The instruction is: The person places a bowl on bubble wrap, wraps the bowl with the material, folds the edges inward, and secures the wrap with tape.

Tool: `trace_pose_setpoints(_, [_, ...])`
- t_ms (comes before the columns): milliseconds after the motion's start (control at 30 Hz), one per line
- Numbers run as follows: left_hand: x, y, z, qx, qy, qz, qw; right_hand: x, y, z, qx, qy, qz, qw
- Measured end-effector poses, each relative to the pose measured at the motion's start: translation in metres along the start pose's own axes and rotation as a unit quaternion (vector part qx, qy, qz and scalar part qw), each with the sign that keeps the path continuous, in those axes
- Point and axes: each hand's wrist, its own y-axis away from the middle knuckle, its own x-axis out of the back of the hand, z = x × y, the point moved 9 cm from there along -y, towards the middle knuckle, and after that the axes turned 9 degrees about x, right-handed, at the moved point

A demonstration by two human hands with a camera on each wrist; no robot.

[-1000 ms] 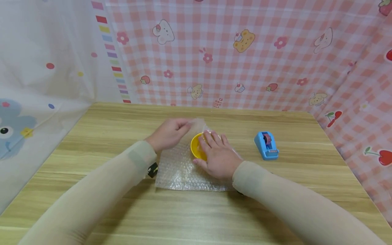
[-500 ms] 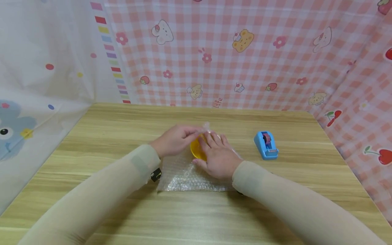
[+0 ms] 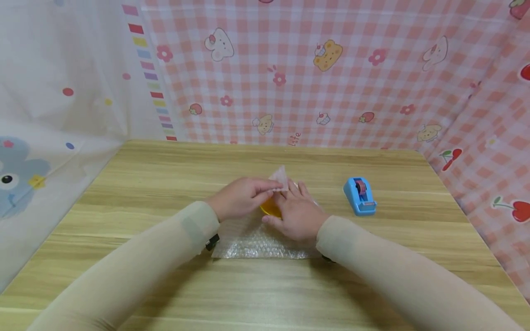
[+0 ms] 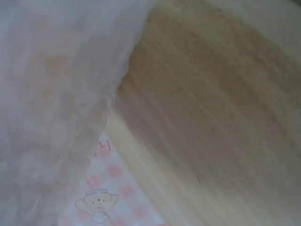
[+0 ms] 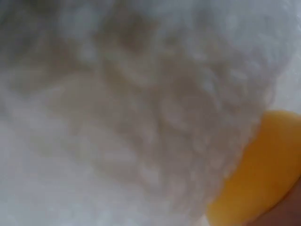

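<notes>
A sheet of bubble wrap (image 3: 261, 243) lies under a yellow bowl (image 3: 271, 209), which is mostly covered by my hands and the wrap. My left hand (image 3: 238, 198) pinches a corner of the wrap, drawn up over the bowl toward the right fingers. Across the wrap's right part my right hand (image 3: 300, 214) rests with its fingers stretched out, pressing beside and over the bowl. The left wrist view is largely filled by blurred bubble wrap (image 4: 56, 94). In the right wrist view, the yellow bowl (image 5: 263, 169) shows past the wrap's edge.
A blue tape dispenser (image 3: 360, 196) with a pinkish roll stands to the right of my right hand. All of this is on a wooden table (image 3: 265, 294). Patterned cloth (image 3: 265, 69) hangs behind it and along both sides.
My left hand has moved right and slightly nearer, folding the wrap's far corner over the bowl. Less of the bowl shows now. The right hand stays almost in place.
</notes>
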Motion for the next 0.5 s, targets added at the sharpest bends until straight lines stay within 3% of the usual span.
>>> trace_pose_setpoints(233, [-0.003,0.001,0.000,0.002,-0.030,-0.005,0.9995,0.009,0.004,0.006,0.020,-0.076,0.010,0.9969])
trace_pose_setpoints(500, [-0.006,0.003,0.001,0.006,-0.078,-0.014,0.9968,0.016,0.016,0.021,-0.055,-0.101,0.019,0.9932])
